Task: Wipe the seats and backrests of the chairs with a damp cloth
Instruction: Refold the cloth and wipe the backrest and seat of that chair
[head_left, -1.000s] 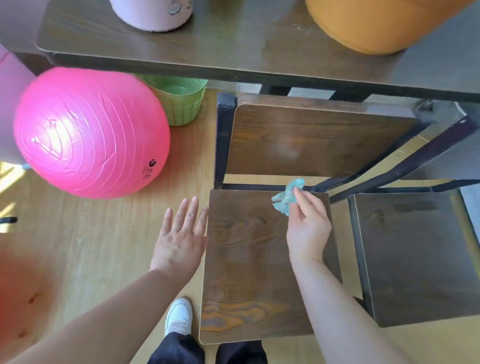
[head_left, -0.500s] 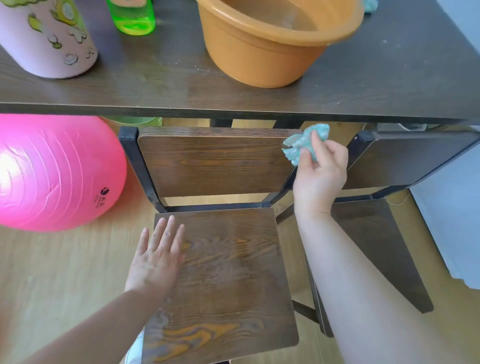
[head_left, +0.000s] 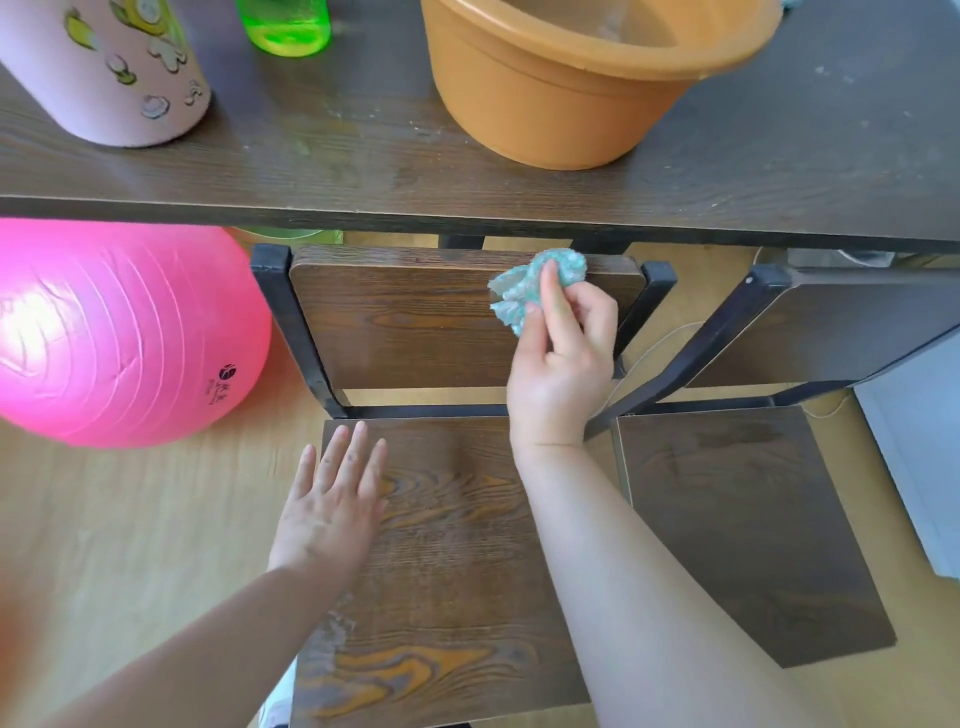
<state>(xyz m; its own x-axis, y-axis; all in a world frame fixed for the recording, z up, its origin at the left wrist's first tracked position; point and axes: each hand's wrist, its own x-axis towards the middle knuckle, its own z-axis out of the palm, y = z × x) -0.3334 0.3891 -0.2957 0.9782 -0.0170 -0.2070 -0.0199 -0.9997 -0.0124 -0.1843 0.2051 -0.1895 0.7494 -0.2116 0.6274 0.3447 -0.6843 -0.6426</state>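
Wiping is under way on the near chair's backrest (head_left: 405, 322). The right hand (head_left: 563, 358) has its fingers (head_left: 551, 293) clamped on a bunched teal cloth (head_left: 522, 299) and presses it against the board's upper corner, just under the counter (head_left: 363, 171) edge. The left hand (head_left: 332, 499) lies flat with its fingers straight and slightly apart on the seat (head_left: 457, 571), below and to the left of the cloth.

I judge the task roughly at its middle. The backrest left of the cloth is yet to be covered, and the second chair (head_left: 743, 530), to the right of the gripping fingers, has nothing on it. Whether either seat has been wiped cannot be told, because a faint sheen on the wood could be damp or just light.

The right forearm hides the seat's right edge, the frame cuts off its front, and the counter overhangs both backrest tops.
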